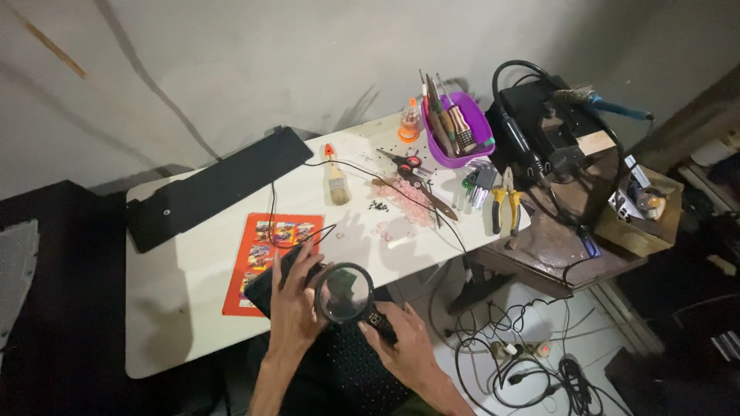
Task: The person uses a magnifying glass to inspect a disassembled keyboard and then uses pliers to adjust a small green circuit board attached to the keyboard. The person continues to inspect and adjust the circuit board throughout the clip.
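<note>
**Peering through a lens at the desk's near edge**

Holding a round magnifying glass by its dark handle, the right hand has its fingers wrapped tight around the grip. The lens hovers over a dark flat device that lies at the near edge of the desk, partly on an orange printed sheet. The left hand rests on the device, fingers spread and pressing down; whether they curl under it I cannot tell.

The device sits very close to the near edge, so a nudge from either hand could likely slide it off toward the lap. Thin black wires run from the device toward the far side, past a brush; a snag there might drag loose bits along. Small dark screws and pale pinkish pieces lie scattered mid-desk, easy to sweep away with a sleeve or wrist.

Open room lies at the left end of the desk, bare white between the sheet and the black mat at the far left corner. The right end is crowded: purple tool tray, yellow-handled pliers.
</note>
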